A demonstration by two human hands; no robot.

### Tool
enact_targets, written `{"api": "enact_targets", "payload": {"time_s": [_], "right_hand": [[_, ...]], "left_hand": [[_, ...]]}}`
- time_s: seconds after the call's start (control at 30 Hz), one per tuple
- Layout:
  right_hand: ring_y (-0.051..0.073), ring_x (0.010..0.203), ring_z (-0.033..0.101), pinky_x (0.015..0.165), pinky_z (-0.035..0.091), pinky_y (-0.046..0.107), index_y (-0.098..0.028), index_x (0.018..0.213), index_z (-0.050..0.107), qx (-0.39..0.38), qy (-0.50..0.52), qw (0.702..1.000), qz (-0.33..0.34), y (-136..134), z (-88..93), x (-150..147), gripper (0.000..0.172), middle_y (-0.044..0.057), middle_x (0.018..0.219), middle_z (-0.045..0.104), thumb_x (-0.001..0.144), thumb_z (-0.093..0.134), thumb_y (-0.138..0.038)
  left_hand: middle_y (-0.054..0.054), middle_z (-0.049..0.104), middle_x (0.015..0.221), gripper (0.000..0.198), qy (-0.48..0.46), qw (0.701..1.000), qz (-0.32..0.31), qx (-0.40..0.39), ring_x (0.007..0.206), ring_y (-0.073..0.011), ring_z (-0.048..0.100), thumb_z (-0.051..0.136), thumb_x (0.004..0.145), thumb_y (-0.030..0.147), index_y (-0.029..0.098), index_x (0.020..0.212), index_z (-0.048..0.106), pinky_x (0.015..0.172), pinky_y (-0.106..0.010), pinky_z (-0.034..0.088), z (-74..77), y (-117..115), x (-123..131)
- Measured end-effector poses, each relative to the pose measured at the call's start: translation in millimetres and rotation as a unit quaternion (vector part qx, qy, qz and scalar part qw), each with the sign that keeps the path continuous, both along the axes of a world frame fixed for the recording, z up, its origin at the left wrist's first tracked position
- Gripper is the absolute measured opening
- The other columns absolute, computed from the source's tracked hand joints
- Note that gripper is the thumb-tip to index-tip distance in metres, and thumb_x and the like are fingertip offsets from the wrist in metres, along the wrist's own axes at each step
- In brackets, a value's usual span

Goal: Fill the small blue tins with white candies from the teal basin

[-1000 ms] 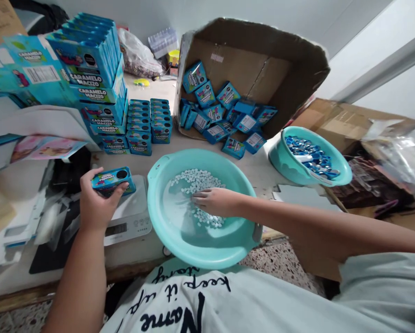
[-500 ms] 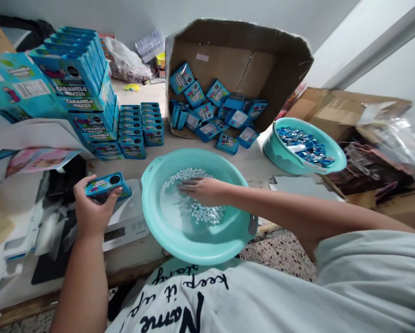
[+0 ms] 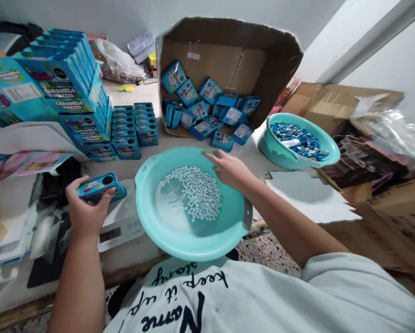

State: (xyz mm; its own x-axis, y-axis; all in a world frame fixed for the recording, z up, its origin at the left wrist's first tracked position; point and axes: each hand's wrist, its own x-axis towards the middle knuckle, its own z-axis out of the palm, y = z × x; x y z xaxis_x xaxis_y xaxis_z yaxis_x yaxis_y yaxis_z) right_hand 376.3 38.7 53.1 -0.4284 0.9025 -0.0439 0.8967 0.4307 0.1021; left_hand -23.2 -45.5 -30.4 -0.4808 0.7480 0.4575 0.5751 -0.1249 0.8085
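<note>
My left hand [image 3: 85, 210] grips a small blue candy box [image 3: 119, 193] marked Caramelo Macizo, its fingers and thumb wrapped round the sides. The box is tilted over a white digital scale [image 3: 131, 233]. Inside a turquoise basin [image 3: 189, 252], many small pale-blue candies [image 3: 203, 196] lie in a curved heap. Over the basin's far right side is my right hand [image 3: 230, 170], fingers stretched out and nothing visible in them. Whether it touches the rim is unclear.
A cardboard box [image 3: 263, 51] on its side holds several blue candy boxes. Stacked blue display boxes [image 3: 71, 83] stand at the left, with rows of small boxes [image 3: 146, 132] beside them. At right are a second basin [image 3: 280, 150] of blue wrapped pieces and white card sheets [image 3: 307, 199].
My right hand has left the candies and moved up and right to the basin's far side. The candies now form one curved heap. My left hand still holds the box.
</note>
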Motion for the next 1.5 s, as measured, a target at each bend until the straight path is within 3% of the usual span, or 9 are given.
{"api": "enact_targets", "payload": {"time_s": [0.17,0.37,0.57,0.7,0.8,0.9,1.07,1.27,1.5], "right_hand": [[0.035,0.110,0.059,0.095,0.047,0.047,-0.021,0.156,0.044,0.018,0.064,0.989,-0.128,-11,-14.1,4,0.066,0.020,0.121,0.059,0.091,0.040,-0.009],[0.044,0.148,0.034,0.118,0.032,0.063,0.001,0.145,0.050,0.077,0.085,0.954,-0.278,-50,-21.9,-22,0.067,0.031,0.157,0.037,0.078,0.048,0.000],[0.035,0.149,0.040,0.122,0.035,0.054,-0.003,0.130,0.065,-0.023,0.129,0.985,-0.114,-104,-16.7,-61,0.045,0.026,0.155,0.047,0.093,0.041,-0.007],[0.034,0.147,0.044,0.117,0.042,0.050,-0.020,0.137,0.065,-0.132,0.126,0.983,-0.027,-89,9.6,-55,0.040,0.015,0.156,0.050,0.100,0.051,-0.028],[0.035,0.142,0.050,0.110,0.048,0.044,-0.025,0.154,0.048,-0.212,0.085,0.969,-0.091,-50,25.6,-37,0.061,0.016,0.158,0.047,0.100,0.052,-0.051],[0.045,0.140,0.049,0.106,0.049,0.050,-0.014,0.163,0.029,-0.257,-0.007,0.948,-0.189,-25,22.7,-29,0.094,0.029,0.156,0.043,0.092,0.053,-0.071],[0.054,0.144,0.036,0.105,0.047,0.058,-0.014,0.166,0.015,-0.287,-0.091,0.940,-0.159,-36,-0.8,-50,0.128,0.036,0.160,0.029,0.072,0.077,-0.072],[0.051,0.136,0.047,0.094,0.054,0.053,-0.016,0.157,0.037,-0.280,-0.068,0.952,-0.105,-39,-5.7,-61,0.108,0.031,0.148,0.045,0.070,0.082,-0.061],[0.037,0.101,0.071,0.078,0.056,0.039,-0.013,0.144,0.051,-0.316,-0.032,0.946,-0.068,-39,-11.0,-65,0.076,0.021,0.118,0.069,0.075,0.075,-0.035]], "left_hand": [[-0.012,0.056,0.125,0.084,0.002,1.000,-0.005,0.004,0.110,-0.0278,0.062,0.086,0.061,0.064,0.019,0.122,0.051,0.103,-0.047,0.052,-0.7,0,-1],[-0.011,0.060,0.123,0.093,0.015,1.000,0.011,-0.016,0.104,-0.0270,0.063,0.085,0.056,0.072,0.020,0.125,0.052,0.106,-0.050,0.048,-2.2,-1,-3],[-0.014,0.061,0.124,0.099,0.028,0.999,0.022,-0.016,0.108,-0.0305,0.063,0.084,0.052,0.074,0.017,0.126,0.054,0.103,-0.050,0.049,-2.5,0,-4],[-0.013,0.061,0.124,0.099,0.022,0.999,0.019,-0.018,0.108,-0.0306,0.063,0.085,0.051,0.073,0.017,0.127,0.054,0.103,-0.050,0.049,-2.3,0,-3],[-0.012,0.061,0.122,0.098,0.024,0.999,0.027,-0.022,0.104,-0.0300,0.065,0.086,0.051,0.071,0.018,0.127,0.055,0.101,-0.051,0.050,-3.5,0,-3],[-0.012,0.062,0.121,0.096,0.020,0.999,0.031,-0.037,0.100,-0.0301,0.066,0.086,0.051,0.070,0.020,0.127,0.055,0.095,-0.051,0.054,-6.5,-1,-4],[-0.011,0.064,0.121,0.092,-0.001,0.999,0.018,-0.042,0.099,-0.0279,0.067,0.086,0.055,0.067,0.021,0.128,0.054,0.090,-0.046,0.057,-6.0,-3,-2],[-0.016,0.063,0.122,0.088,-0.015,0.998,0.020,-0.051,0.103,-0.0316,0.068,0.083,0.058,0.067,0.018,0.126,0.056,0.088,-0.046,0.058,4.1,-4,7],[-0.014,0.060,0.128,0.085,-0.025,0.999,-0.009,-0.043,0.109,-0.0307,0.067,0.083,0.062,0.063,0.020,0.129,0.054,0.095,-0.047,0.056,0.6,-4,7]]}}
